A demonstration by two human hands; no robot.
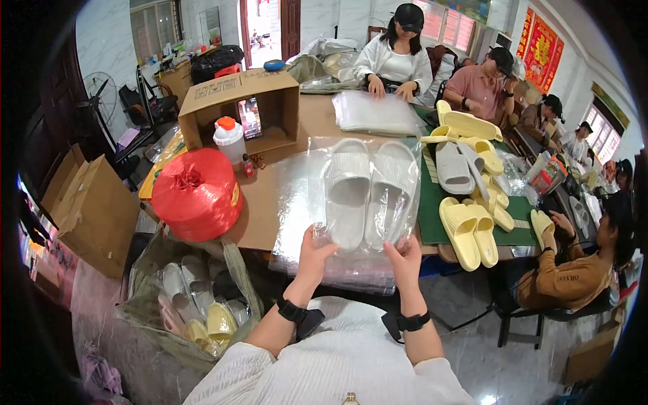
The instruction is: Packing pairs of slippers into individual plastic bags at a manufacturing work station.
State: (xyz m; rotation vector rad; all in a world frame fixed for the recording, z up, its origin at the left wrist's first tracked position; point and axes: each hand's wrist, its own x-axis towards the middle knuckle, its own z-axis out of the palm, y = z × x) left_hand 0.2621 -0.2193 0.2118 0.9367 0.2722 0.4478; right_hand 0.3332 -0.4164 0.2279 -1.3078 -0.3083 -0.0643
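Holding the near end of a clear bag (371,226) from both sides, I have my left grip (312,260) pinched narrow at its lower left corner, thumb on top, and my right grip (405,265) closed likewise at the lower right; the fingers beneath are mostly hidden from me; inside the bag, as far as the glare lets me judge, lies a pair of pale grey slippers (349,216), side by side, heels toward me and toes away; I expect the pair to be light, the soles springy and hard to damage; the film looks like the awkward part, slippery and flimsy, apt to slide or wrinkle, so I would take film and heel together, thumbs above and fingers under the soles, rather than loose plastic alone; beneath the bag, clear sleeves (291,219) spread over the front edge of the bench (260,209); whether the pair rests on them or hangs just above, I cannot tell; to the right, yellow slippers (460,223) and a grey slipper (453,169) sit on a green mat (432,226); to the left stands a red roll (196,199); farther off, a co-worker's hands (406,90) touch a stack of clear film (378,113)
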